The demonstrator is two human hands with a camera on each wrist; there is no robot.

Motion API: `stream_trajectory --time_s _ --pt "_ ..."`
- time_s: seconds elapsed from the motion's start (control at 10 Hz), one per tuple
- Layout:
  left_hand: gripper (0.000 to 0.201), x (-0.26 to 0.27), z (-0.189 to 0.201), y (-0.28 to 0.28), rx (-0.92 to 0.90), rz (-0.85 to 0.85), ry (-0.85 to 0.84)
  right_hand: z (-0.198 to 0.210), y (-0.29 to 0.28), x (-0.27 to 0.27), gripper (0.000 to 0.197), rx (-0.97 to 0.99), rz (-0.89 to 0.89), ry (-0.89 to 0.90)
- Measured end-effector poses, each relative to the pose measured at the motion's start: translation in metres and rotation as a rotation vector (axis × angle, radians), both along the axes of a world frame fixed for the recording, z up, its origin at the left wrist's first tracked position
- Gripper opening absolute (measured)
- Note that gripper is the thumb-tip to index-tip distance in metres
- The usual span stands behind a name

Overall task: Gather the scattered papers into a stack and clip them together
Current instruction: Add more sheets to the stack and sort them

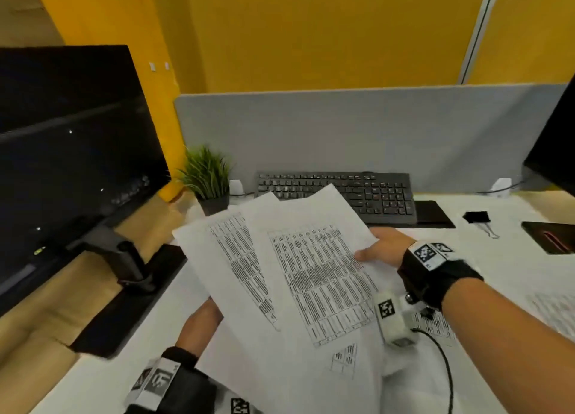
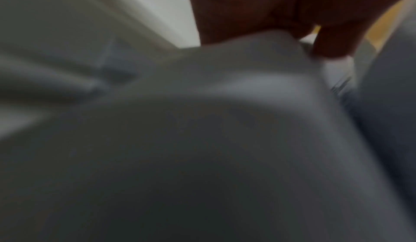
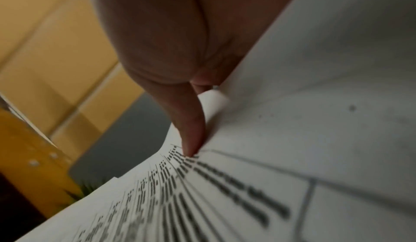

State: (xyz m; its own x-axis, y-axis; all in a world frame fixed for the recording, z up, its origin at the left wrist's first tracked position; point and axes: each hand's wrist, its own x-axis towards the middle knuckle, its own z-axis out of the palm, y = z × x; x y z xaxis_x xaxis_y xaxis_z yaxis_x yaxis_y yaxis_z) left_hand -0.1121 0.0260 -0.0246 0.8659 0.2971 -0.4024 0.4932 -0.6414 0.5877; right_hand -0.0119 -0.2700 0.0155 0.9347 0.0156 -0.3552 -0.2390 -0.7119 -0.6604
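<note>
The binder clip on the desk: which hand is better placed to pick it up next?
The right hand, probably. It grips the sheets at their right edge, close to the binder clip; the left hand holds them from below, on the far side.

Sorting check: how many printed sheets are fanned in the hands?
2: a left sheet above the left hand, and a right sheet overlapping it, pinched by the right hand. More may hide underneath.

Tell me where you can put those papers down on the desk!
Bare desk shows between the monitor base and the left hand holding the papers. Another bare patch lies between the binder clip, the right hand and the printed sheets at the right edge. Crowded: the back, with keyboard and plant.
</note>
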Motion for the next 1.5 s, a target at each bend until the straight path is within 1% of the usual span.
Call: stream_trajectory --time_s 0.1,0.2,0.3,0.4,0.5,0.6,0.7,0.8,0.9,1.0,1.1,1.2,1.3,1.4,1.5 --pt "0.076 0.000 -0.004 0.001 -0.945 0.649 -0.332 -0.026 0.010 0.000 0.077 -0.058 0.000 0.086" --pt "0.121 -0.005 -0.017 -0.008 -0.853 0.259 -0.173 -0.038 0.016 0.006 0.070 -0.044 -0.002 0.054" --pt "0.098 -0.001 -0.018 -0.008 -0.657 0.044 -0.132 -0.043 0.020 0.010 0.047 0.109 -0.014 0.006" --pt "0.042 -0.001 -0.025 -0.015 -0.634 0.033 -0.140 -0.039 0.032 -0.001 0.050 0.188 0.110 0.034" --pt "0.031 -0.004 -0.025 -0.016 -0.548 0.016 -0.201 -0.045 0.031 -0.005 0.076 0.267 0.055 -0.002" --pt "0.033 -0.008 -0.018 -0.009 -0.597 0.005 -0.313 -0.045 0.013 -0.016 0.095 0.464 -0.208 0.030" --pt "0.030 -0.011 -0.004 -0.001 -0.694 0.047 -0.432 -0.050 -0.004 -0.029 0.107 0.726 -0.316 0.115" --pt "0.027 -0.012 0.006 -0.002 -0.762 0.077 -0.536 -0.053 -0.007 -0.039 0.101 0.980 -0.305 0.148" --pt "0.023 -0.012 0.015 -0.012 -0.783 0.074 -0.572 -0.036 0.003 -0.050 0.080 0.979 -0.134 0.049" --pt "0.024 -0.009 0.025 -0.019 -0.824 0.000 -0.602 -0.016 0.008 -0.050 0.083 0.811 -0.057 -0.207" --pt "0.051 0.001 0.036 -0.021 -0.794 -0.016 -0.705 0.007 0.006 -0.048 0.055 0.739 -0.027 -0.391" --pt "0.047 0.010 0.053 -0.028 -0.763 -0.005 -0.853 0.034 0.004 -0.050 0.044 0.694 0.005 -0.531" --pt "0.039 0.018 0.066 -0.032 -0.749 -0.038 -0.942 0.057 0.000 -0.052 0.039 0.691 0.092 -0.561" --pt "0.058 0.028 0.069 -0.030 -0.783 -0.115 -0.907 0.062 0.001 -0.050 0.044 0.699 0.074 -0.584" --pt "0.055 0.034 0.063 -0.033 -0.793 -0.087 -0.906 0.052 0.003 -0.046 0.064 0.791 -0.032 -0.616"
